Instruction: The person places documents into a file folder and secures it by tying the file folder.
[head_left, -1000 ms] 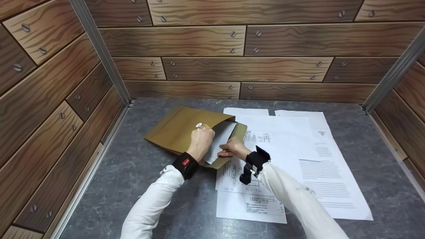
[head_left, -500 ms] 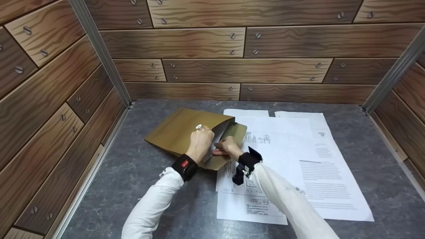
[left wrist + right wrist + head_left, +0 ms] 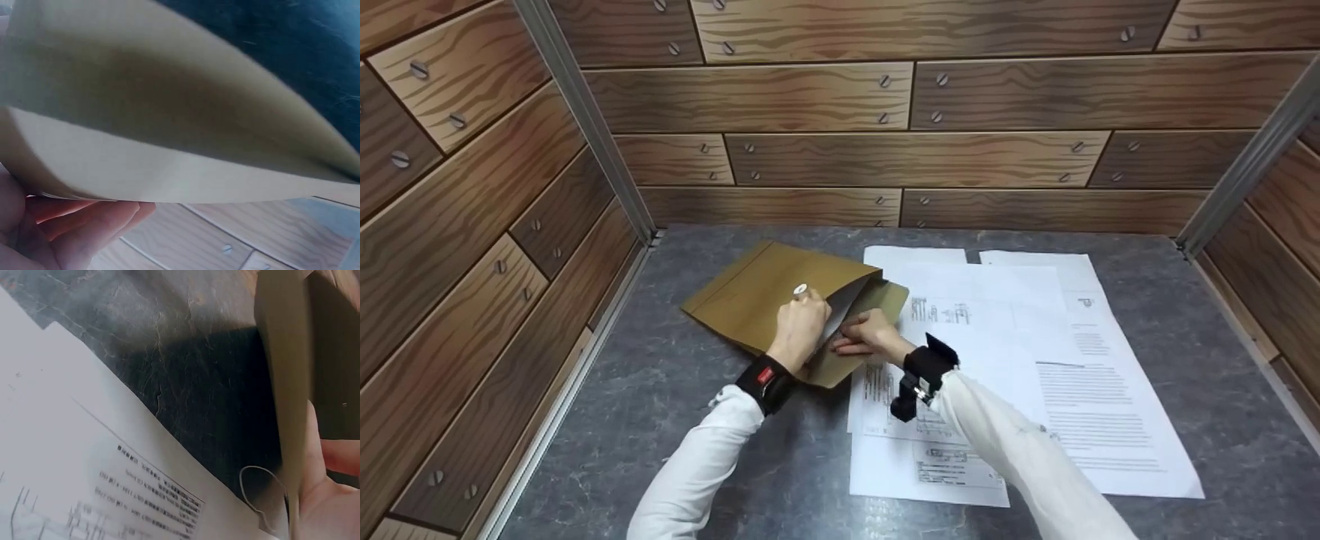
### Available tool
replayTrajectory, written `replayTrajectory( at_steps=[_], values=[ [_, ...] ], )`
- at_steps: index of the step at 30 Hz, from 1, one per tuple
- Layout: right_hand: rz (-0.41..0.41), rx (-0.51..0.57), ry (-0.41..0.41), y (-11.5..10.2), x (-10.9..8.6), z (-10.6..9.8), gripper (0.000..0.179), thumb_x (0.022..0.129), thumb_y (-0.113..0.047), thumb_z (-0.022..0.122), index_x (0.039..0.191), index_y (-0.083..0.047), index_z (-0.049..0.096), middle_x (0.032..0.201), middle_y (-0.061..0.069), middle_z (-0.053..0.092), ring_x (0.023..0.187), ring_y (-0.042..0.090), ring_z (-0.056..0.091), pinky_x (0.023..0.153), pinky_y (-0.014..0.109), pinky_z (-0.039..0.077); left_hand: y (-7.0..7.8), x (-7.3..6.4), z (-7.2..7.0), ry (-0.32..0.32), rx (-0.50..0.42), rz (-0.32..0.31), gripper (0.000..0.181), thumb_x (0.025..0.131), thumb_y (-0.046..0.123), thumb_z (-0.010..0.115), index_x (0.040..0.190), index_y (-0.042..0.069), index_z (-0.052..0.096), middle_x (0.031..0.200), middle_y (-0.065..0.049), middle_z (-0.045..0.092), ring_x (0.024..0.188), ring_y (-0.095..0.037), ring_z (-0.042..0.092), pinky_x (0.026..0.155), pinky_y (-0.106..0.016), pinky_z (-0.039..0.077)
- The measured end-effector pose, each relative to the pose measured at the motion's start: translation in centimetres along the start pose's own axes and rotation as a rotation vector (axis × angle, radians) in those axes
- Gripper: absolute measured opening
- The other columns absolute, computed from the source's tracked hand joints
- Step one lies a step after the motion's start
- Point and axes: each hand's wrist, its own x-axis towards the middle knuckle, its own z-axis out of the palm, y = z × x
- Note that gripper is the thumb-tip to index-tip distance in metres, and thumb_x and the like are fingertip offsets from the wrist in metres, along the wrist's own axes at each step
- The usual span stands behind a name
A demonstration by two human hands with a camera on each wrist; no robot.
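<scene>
A brown paper envelope (image 3: 780,285) lies on the table with its mouth held apart toward the right. My left hand (image 3: 802,324) grips the upper panel near its edge; in the left wrist view its fingers (image 3: 101,222) are bent against the panel. Just past the knuckles shows a small white disc (image 3: 800,289). White paper (image 3: 844,304) is visible inside the mouth. My right hand (image 3: 872,334) reaches into the opening above the flap (image 3: 896,296), fingers mostly straight and pointing left. The flap hides part of this hand in the right wrist view; a thin white string (image 3: 242,481) loops beside it.
Printed sheets (image 3: 990,345), some with drawings and some with text, overlap on the right of the grey table (image 3: 607,420). The envelope's flap overhangs their left edge. Wood-patterned walls (image 3: 825,94) enclose the back and both sides.
The paper has gone deeper into the envelope, and less of it shows. My right hand has moved left into the mouth. My left hand and the envelope have shifted slightly left.
</scene>
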Motion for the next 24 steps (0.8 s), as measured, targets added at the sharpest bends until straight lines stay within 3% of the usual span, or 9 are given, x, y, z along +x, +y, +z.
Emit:
replayTrajectory(
  at_steps=[5,8,11,17,21,24],
  values=[
    [-0.086,-0.149,-0.018,-1.0,-1.4,-1.0,0.022,0.086,0.011,0.046,0.106,0.022,0.047,0.079,0.023,0.061,0.065,0.023,0.064,0.063,0.033,0.052,-2.2,-1.3,0.7,0.015,-0.010,-0.009,0.025,0.077,0.014,0.062,0.088,-0.008,0.058,0.071,-0.015,0.057,0.048,-0.026,0.055,0.038,-0.036,0.045],
    [-0.134,-0.198,-0.015,-1.6,-2.0,-2.3,0.022,0.087,0.009,0.048,0.106,0.021,0.047,0.081,0.023,0.061,0.065,0.021,0.063,0.064,0.033,0.052,-3.5,-2.1,1.0,0.019,-0.020,-0.016,0.022,0.075,0.011,0.064,0.086,-0.007,0.057,0.074,-0.016,0.056,0.051,-0.027,0.055,0.039,-0.037,0.045],
    [-0.172,-0.215,-0.002,-2.1,-2.3,-4.0,0.023,0.088,0.008,0.048,0.106,0.021,0.048,0.087,0.027,0.060,0.067,0.021,0.063,0.065,0.034,0.052,-4.8,-2.6,1.0,-0.023,-0.058,-0.047,0.017,0.076,0.007,0.061,0.083,-0.006,0.054,0.076,-0.018,0.055,0.057,-0.030,0.055,0.041,-0.039,0.046],
    [-0.212,-0.244,0.068,-3.1,-2.8,-7.9,0.021,0.087,0.006,0.050,0.104,0.018,0.051,0.087,0.026,0.060,0.069,0.021,0.063,0.066,0.033,0.051,-6.7,-3.5,1.0,-0.130,-0.121,-0.117,0.008,0.083,-0.002,0.042,0.086,-0.006,0.048,0.083,-0.021,0.054,0.068,-0.035,0.055,0.048,-0.044,0.048],
    [-0.244,-0.224,0.077,-2.5,-2.7,-10.8,0.017,0.086,0.004,0.054,0.099,0.015,0.055,0.081,0.021,0.062,0.067,0.020,0.063,0.063,0.030,0.052,-7.4,-4.5,1.5,-0.178,-0.130,-0.121,0.010,0.082,-0.005,0.041,0.089,-0.007,0.047,0.082,-0.023,0.053,0.069,-0.036,0.054,0.048,-0.044,0.048],
    [-0.218,-0.239,0.116,-2.2,-2.9,-12.3,0.019,0.086,0.003,0.053,0.101,0.016,0.054,0.082,0.020,0.062,0.066,0.019,0.063,0.063,0.029,0.052,-7.4,-5.3,2.0,-0.171,-0.133,-0.112,0.010,0.080,-0.007,0.043,0.089,-0.008,0.048,0.081,-0.023,0.053,0.068,-0.035,0.053,0.047,-0.044,0.048]
  ],
)
